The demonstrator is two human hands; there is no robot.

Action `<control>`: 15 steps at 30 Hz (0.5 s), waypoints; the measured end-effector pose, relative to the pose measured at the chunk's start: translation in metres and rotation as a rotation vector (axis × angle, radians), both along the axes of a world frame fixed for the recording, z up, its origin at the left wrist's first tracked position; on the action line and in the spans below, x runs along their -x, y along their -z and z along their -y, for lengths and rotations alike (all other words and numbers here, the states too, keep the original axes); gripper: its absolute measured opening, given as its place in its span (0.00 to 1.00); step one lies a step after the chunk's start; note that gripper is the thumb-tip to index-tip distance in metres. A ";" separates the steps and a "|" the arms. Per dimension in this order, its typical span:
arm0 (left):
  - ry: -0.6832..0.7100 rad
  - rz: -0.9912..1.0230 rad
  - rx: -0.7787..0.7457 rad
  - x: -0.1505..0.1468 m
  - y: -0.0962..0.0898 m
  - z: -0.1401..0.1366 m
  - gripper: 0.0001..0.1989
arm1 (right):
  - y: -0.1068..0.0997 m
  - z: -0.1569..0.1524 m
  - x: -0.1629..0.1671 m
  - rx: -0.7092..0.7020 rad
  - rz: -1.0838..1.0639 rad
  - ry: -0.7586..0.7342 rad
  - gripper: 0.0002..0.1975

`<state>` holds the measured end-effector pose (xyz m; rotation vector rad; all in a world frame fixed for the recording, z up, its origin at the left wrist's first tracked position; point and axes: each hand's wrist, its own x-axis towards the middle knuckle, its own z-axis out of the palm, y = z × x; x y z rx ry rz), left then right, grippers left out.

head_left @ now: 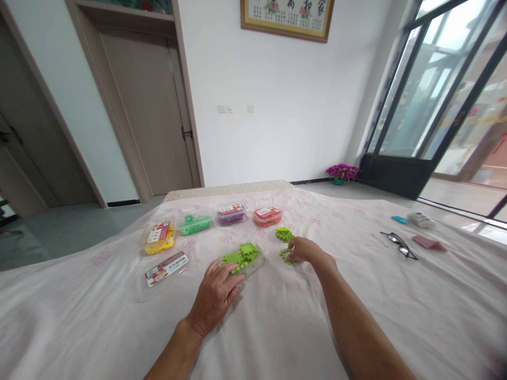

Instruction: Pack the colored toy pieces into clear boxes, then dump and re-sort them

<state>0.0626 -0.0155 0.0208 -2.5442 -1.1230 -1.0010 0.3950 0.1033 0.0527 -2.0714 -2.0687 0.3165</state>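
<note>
Near the middle of the pink-patterned cloth [273, 327], a clear tray [253, 270] holds light-green pieces [249, 252]. The left hand [217, 287] rests at the tray's near-left edge, fingers bent over it and touching; whether they pinch a piece cannot be told. The right hand [303, 249] is right of the tray, fingertips bent down at a light-green ring piece [285, 257] lying on the cloth; a firm grip on it cannot be confirmed. Just beyond it sits a light-green stack [284, 234]. Toward the far edge of the cloth, a row of containers runs left to right: yellow box [159, 237], green box [196, 226], purple box [231, 215], red box [268, 216]. A labelled lid [166, 269] lies flat left of the tray, apart from it. Bare cloth separates the row from the far edge, and a wider stretch divides the right forearm from the glasses [399, 246], set toward the right edge.
</note>
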 end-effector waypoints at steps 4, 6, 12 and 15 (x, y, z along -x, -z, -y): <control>-0.039 0.116 -0.030 0.005 0.002 -0.001 0.13 | 0.001 0.001 -0.002 0.055 -0.047 -0.061 0.21; -0.075 0.202 -0.033 0.007 0.002 -0.001 0.13 | 0.002 0.001 -0.004 0.059 -0.102 -0.089 0.22; -0.124 0.323 0.045 0.010 -0.001 -0.001 0.14 | 0.012 -0.002 -0.012 0.089 -0.210 -0.153 0.26; -0.063 0.259 0.061 0.010 -0.005 0.002 0.11 | 0.016 -0.004 -0.015 0.112 -0.237 -0.174 0.26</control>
